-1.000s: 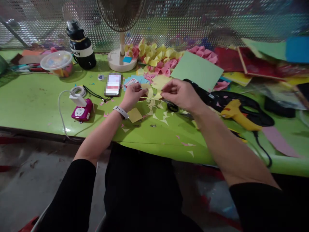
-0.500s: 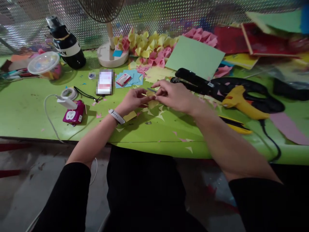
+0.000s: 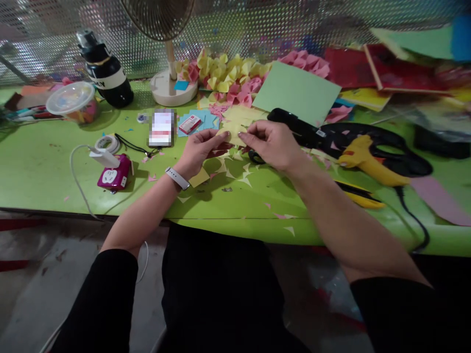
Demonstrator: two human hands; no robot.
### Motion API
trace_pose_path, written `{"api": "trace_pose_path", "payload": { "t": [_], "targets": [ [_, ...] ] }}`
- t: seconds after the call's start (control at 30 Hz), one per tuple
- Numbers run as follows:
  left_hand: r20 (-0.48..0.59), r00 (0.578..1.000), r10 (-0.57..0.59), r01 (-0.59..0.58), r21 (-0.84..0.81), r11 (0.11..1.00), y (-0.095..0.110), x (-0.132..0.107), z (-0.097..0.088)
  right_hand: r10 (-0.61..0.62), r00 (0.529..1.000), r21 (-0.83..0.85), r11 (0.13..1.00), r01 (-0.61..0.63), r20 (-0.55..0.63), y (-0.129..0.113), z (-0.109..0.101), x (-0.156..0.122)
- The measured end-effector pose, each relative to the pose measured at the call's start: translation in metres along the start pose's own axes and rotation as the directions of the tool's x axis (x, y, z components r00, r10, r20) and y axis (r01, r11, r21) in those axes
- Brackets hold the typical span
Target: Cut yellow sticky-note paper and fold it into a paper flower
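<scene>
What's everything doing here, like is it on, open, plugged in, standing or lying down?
Left hand: pinching yellow paper
Right hand: pinching the same paper
Phone: screen lit
White charger: plugged into purple socket block
Black bottle: upright, capped
Glue gun: lying down
Fan: upright; can't tell if spinning

Green tabletop (image 3: 33, 169), black bottle (image 3: 106, 76), white fan base (image 3: 164, 93), phone (image 3: 161, 127), magenta socket block (image 3: 120, 172), scattered paper scraps (image 3: 246, 182)
</scene>
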State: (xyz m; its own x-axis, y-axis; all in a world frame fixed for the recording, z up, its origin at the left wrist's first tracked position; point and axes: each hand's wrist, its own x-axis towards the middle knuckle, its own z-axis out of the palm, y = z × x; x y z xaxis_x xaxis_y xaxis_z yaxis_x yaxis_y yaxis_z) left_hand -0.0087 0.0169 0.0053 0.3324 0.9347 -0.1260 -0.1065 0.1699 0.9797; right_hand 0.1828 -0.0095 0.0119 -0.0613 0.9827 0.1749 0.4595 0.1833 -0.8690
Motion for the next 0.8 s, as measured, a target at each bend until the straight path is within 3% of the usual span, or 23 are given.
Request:
{"api": "trace_pose_path", "payload": {
  "t": [0.17,0.27,0.4,0.63,0.8],
  "targets": [
    [0.119,0.990,-0.080,0.074,0.056,0.996,0.0038,-0.0008,-0.0064,-0.025,0.997,-0.024,0.999,0.027,0.067,0.0053,-0.0112,0.0018],
    [0.171,0.981,-0.086,0.072,0.087,0.994,0.0016,0.0010,-0.0078,0.018,0.997,0.021,1.000,-0.019,0.070,0.0046,-0.0123,0.0014],
    [0.178,0.982,-0.062,0.046,0.091,0.995,-0.0006,0.0015,-0.0062,0.076,0.994,0.070,0.994,-0.082,0.078,0.0006,-0.0113,0.0009],
    [0.130,0.990,-0.062,0.051,0.084,0.995,0.0034,-0.0006,-0.0049,0.034,0.994,0.108,0.993,-0.045,0.108,0.0015,-0.0123,0.0021],
    [0.178,0.981,-0.075,0.063,0.075,0.995,0.0039,0.0012,-0.0082,0.057,0.993,0.115,0.991,-0.069,0.105,0.0017,-0.0118,0.0027]
  ]
}}
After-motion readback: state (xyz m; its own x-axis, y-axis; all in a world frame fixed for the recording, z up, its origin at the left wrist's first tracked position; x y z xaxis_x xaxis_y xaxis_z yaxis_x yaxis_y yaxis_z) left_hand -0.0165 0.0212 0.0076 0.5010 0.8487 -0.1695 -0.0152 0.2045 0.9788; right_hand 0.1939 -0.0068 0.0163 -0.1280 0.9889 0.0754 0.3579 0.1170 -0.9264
